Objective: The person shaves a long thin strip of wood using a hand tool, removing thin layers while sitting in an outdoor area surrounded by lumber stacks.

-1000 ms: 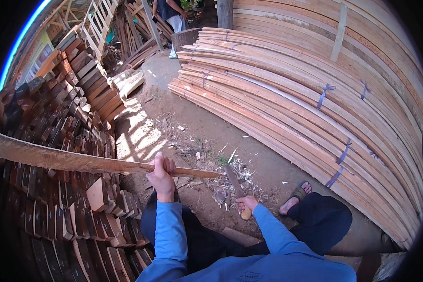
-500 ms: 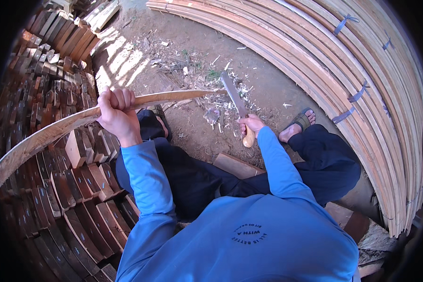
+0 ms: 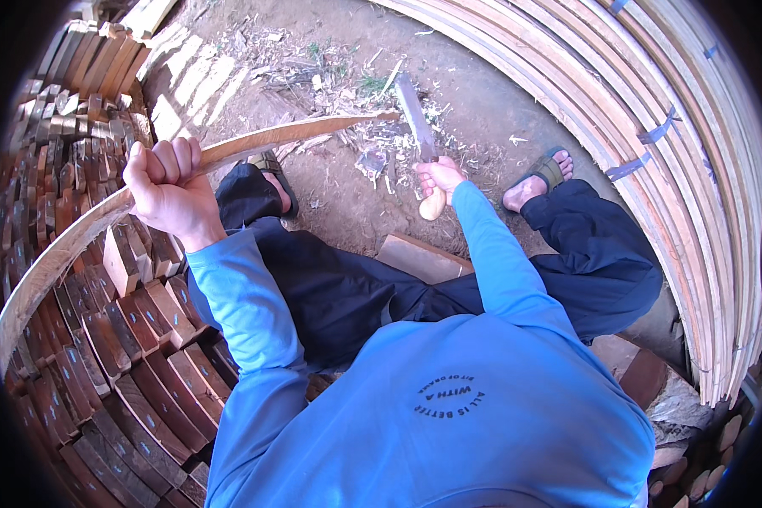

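My left hand (image 3: 168,184) is clenched around a long thin wooden slat (image 3: 254,140). The slat runs from the lower left up to a tip over the dirt near the blade. My right hand (image 3: 438,176) grips the pale wooden handle of a machete (image 3: 416,127). Its blade points away from me, over a heap of wood shavings (image 3: 372,144). I sit on a low wooden block (image 3: 419,258) in a blue long-sleeved shirt and dark trousers, knees apart, sandalled feet on the dirt.
Stacked short reddish wood pieces (image 3: 102,339) fill the left side. A big pile of long pale planks (image 3: 652,127) curves along the right. More cut boards (image 3: 85,59) lie at the upper left. Bare dirt with chips lies between.
The view has tilted further down toward my lap. My left hand with the slat has come closer and higher. The machete stays over the shavings.
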A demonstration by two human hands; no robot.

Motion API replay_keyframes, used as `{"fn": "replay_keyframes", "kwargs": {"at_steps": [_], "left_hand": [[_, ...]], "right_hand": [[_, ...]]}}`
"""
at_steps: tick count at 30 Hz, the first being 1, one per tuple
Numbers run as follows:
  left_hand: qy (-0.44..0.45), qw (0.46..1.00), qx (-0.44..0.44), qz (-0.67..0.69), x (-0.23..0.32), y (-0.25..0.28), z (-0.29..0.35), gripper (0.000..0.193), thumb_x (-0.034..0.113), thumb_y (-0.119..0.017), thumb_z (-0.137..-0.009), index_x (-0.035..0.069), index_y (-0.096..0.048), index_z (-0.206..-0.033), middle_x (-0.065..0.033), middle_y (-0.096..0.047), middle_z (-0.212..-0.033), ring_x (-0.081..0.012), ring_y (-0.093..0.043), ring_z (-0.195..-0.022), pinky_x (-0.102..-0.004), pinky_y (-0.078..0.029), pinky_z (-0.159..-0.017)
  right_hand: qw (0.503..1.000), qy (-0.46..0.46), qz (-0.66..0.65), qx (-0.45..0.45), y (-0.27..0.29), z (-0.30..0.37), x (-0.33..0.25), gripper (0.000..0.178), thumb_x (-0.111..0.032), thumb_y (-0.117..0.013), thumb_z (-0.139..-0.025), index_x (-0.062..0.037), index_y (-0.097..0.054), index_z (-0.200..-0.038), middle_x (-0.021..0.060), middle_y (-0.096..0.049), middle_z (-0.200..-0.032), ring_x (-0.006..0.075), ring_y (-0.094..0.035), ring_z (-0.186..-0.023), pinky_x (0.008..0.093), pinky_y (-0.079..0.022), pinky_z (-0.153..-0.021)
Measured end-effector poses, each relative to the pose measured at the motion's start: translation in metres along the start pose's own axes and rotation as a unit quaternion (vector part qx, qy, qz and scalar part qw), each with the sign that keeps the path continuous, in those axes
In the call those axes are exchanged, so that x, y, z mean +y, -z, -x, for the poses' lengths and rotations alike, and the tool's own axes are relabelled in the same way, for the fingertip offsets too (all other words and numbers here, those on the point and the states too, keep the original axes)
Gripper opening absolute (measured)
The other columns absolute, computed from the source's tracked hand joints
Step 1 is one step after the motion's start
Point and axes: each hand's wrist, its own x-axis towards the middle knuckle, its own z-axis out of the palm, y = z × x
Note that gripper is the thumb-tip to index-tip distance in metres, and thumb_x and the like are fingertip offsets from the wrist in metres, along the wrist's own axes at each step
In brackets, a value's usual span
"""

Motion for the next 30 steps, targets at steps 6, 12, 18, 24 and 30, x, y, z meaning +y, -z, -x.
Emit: {"fn": "replay_keyframes", "kwargs": {"at_steps": [6, 12, 18, 24, 30], "left_hand": [[-0.005, 1.0, 0.024, -0.017, 0.004, 0.003, -0.003, 0.043, 0.017, -0.044, -0.09, 0.016, -0.016, -0.057, 0.0023, -0.011, -0.053, -0.0117, -0.01, -0.051, -0.0309, -0.016, -0.05], [-0.012, 0.999, 0.014, -0.029, 0.002, 0.001, -0.005, 0.046, 0.021, -0.046, -0.091, 0.016, -0.016, -0.056, 0.0025, -0.012, -0.052, -0.0114, -0.01, -0.05, -0.0307, -0.017, -0.05], [-0.013, 0.998, 0.047, -0.026, 0.002, -0.004, -0.003, 0.045, 0.019, -0.045, -0.092, 0.016, -0.016, -0.056, 0.0024, -0.012, -0.052, -0.0114, -0.01, -0.05, -0.0306, -0.017, -0.05], [-0.01, 0.999, 0.037, -0.032, 0.002, -0.004, -0.004, 0.045, 0.016, -0.044, -0.091, 0.016, -0.015, -0.057, 0.002, -0.012, -0.053, -0.0115, -0.01, -0.051, -0.0306, -0.017, -0.051], [-0.006, 0.999, 0.035, -0.027, 0.004, 0.003, -0.006, 0.046, 0.019, -0.045, -0.092, 0.015, -0.016, -0.057, 0.0022, -0.012, -0.052, -0.0118, -0.01, -0.05, -0.0312, -0.018, -0.05]], "right_hand": [[0.993, -0.039, 0.096, -0.056, 0.001, 0.011, -0.008, 0.013, -0.002, -0.058, -0.085, -0.0055, -0.049, -0.077, -0.0024, -0.042, -0.057, 0.007, -0.04, -0.042, 0.0249, -0.032, -0.037], [1.0, -0.02, -0.017, -0.013, -0.009, -0.005, 0.015, 0.012, -0.004, -0.06, -0.085, -0.0038, -0.049, -0.079, -0.0047, -0.04, -0.058, 0.0061, -0.04, -0.043, 0.0239, -0.033, -0.038], [0.995, -0.03, 0.08, -0.049, 0.017, 0.009, -0.009, 0.01, -0.003, -0.059, -0.085, -0.0048, -0.05, -0.08, -0.0045, -0.041, -0.059, 0.0055, -0.039, -0.044, 0.024, -0.034, -0.038], [1.0, -0.02, 0.017, -0.01, -0.018, 0.013, 0.01, 0.011, 0.001, -0.056, -0.085, -0.004, -0.049, -0.078, -0.0034, -0.042, -0.058, 0.0062, -0.04, -0.044, 0.024, -0.035, -0.039], [0.997, -0.017, -0.018, -0.069, -0.008, 0.018, -0.012, 0.011, -0.001, -0.06, -0.084, -0.004, -0.05, -0.081, -0.0039, -0.042, -0.059, 0.0059, -0.041, -0.045, 0.0226, -0.035, -0.038]]}}
